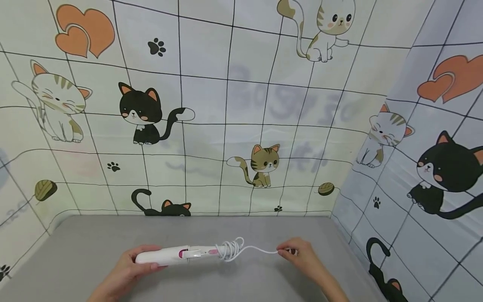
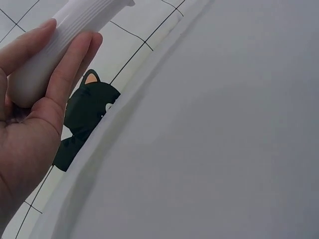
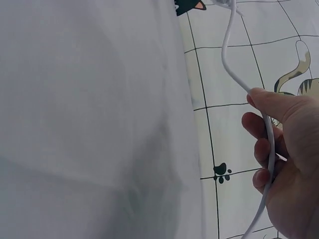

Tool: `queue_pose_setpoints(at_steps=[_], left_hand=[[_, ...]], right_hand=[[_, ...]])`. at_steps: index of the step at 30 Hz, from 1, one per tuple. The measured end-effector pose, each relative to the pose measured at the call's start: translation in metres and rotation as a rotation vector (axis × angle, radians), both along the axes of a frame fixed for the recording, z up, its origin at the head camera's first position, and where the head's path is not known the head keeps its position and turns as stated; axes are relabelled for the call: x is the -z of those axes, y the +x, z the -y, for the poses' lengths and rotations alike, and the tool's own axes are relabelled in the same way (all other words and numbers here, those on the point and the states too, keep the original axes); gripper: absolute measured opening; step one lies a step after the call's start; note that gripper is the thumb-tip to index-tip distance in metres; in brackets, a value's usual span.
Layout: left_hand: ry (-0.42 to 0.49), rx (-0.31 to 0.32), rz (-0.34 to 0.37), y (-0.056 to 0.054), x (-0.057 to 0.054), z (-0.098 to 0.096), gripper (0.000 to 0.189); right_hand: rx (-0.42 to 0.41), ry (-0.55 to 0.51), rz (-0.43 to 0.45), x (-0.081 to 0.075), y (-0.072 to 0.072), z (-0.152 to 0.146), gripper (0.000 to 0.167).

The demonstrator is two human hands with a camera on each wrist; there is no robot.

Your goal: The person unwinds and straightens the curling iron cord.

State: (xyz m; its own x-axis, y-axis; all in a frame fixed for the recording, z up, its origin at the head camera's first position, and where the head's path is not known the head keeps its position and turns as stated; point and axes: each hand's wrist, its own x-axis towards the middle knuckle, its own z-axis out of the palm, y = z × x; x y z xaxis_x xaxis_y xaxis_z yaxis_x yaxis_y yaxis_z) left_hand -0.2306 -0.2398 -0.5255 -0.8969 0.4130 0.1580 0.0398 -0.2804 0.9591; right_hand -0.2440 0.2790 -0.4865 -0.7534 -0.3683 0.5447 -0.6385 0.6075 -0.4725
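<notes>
A white curling iron (image 1: 171, 256) with pink details is held level above the grey table. My left hand (image 1: 126, 270) grips its thick end, fingers along the far side and thumb on the near side. In the left wrist view, fine ribs run along the iron's casing (image 2: 79, 22). The white cord (image 1: 228, 251) is wound in several loops round the iron's thinner end. From there a loose length runs right to my right hand (image 1: 303, 258), which pinches it between thumb and fingertips. The right wrist view shows the cord (image 3: 227, 55) passing through the fingers and trailing below the hand.
The grey tabletop (image 1: 211, 285) lies beneath both hands. Behind it and along the right stands a white, grid-lined cloth (image 1: 203, 167) printed with cats, hearts and paw marks, meeting the table's back and side edges.
</notes>
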Motion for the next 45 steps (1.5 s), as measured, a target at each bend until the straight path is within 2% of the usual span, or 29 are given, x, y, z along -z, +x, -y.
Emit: queue_pose_setpoints(at_steps=[5, 7, 15, 23, 28, 35, 39, 45], left_hand=[[0.006, -0.007, -0.030, -0.002, -0.002, -0.001, 0.043], [0.012, -0.014, -0.038, -0.002, -0.004, -0.002, 0.042], [0.032, 0.017, -0.019, -0.002, -0.010, -0.001, 0.042], [0.064, 0.048, -0.039, -0.002, -0.008, 0.001, 0.045], [0.065, 0.046, -0.050, -0.002, -0.008, 0.000, 0.043], [0.045, 0.032, -0.012, -0.001, -0.011, 0.001, 0.043], [0.061, 0.041, -0.036, -0.001, -0.011, 0.002, 0.044], [0.075, 0.057, -0.057, -0.001, -0.008, 0.002, 0.044]], right_hand=[[0.015, 0.027, 0.196, -0.004, 0.003, 0.001, 0.010], [0.019, 0.042, 0.235, -0.004, 0.005, 0.002, 0.013], [0.013, 0.064, 0.187, -0.004, 0.008, 0.006, 0.014], [-0.001, 0.060, 0.298, -0.010, 0.010, 0.020, 0.027], [-0.042, 0.045, 0.310, -0.011, 0.010, 0.030, 0.028], [-0.095, 0.009, 0.338, -0.003, 0.008, 0.044, 0.029], [-0.114, -0.020, 0.363, 0.002, 0.006, 0.050, 0.030], [-0.188, -0.102, 0.347, 0.011, 0.009, 0.056, 0.023]])
